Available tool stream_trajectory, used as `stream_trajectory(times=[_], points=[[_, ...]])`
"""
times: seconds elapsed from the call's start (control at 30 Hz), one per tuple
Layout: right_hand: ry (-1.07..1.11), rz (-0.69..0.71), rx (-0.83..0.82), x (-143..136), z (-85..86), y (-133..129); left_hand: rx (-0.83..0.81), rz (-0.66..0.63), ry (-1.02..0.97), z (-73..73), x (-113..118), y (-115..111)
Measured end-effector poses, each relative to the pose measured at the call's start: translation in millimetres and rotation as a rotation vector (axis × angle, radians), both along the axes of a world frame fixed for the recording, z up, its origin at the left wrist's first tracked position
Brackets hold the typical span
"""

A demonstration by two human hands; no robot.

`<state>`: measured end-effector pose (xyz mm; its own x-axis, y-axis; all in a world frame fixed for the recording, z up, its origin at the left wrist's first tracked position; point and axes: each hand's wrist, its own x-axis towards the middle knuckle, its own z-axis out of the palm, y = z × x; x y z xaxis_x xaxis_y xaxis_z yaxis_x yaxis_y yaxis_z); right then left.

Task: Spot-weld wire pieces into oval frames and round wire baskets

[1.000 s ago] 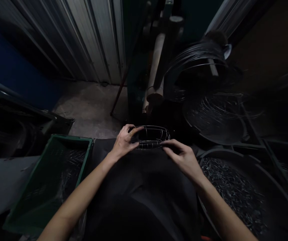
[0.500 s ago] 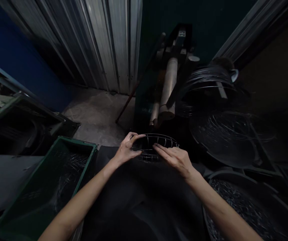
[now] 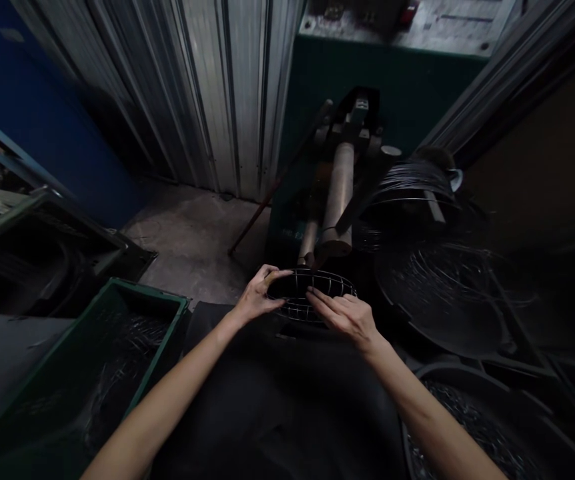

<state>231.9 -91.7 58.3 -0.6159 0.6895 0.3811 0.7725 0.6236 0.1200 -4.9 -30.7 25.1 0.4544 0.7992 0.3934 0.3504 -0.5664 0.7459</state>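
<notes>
A round wire basket (image 3: 301, 311), made of thin metal rings and cross wires, is held in front of my lap, below the machine's metal cylinders. My left hand (image 3: 259, 293) grips its left side, thumb and fingers spread around the rim. On the right, my right hand (image 3: 345, 313) holds the near side, with its fingers reaching over the rim into the basket. The basket's lower part is dark and hard to make out. Just beyond it sits the lower cylindrical electrode arm (image 3: 309, 240) of the machine, with a thicker cylinder (image 3: 340, 187) above.
At left stands a green crate (image 3: 180, 310) with loose wire pieces. A coil of wire (image 3: 412, 180) lies right of the machine. Lower right is a round tub (image 3: 452, 370) holding many small metal pieces. A thin rod (image 3: 252, 223) slants to the floor.
My view has tilted up, bringing the machine's upper panel into sight. Both hands keep their hold on the wire basket, with little visible shift.
</notes>
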Motion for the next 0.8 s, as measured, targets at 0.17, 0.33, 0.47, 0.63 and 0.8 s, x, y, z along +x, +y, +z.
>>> stream_trajectory(times=[0.17,0.33,0.47,0.63,0.8], points=[[0.047,-0.056,-0.006,-4,-1.5,0,0.000,0.000,-0.018,-2.0,2,4],[0.102,-0.063,-0.002,-6,-2.6,3,0.008,0.011,-0.008,-6.9,4,11],[0.068,-0.056,0.056,-7,-3.5,7,0.030,0.007,0.006,-8.1,2,17],[0.015,-0.091,0.087,-20,1.1,10,0.079,-0.039,0.024,-12.4,-5,14],[0.236,-0.291,-0.067,0,7.8,-35,0.060,0.103,-0.045,-28.8,-5,11]])
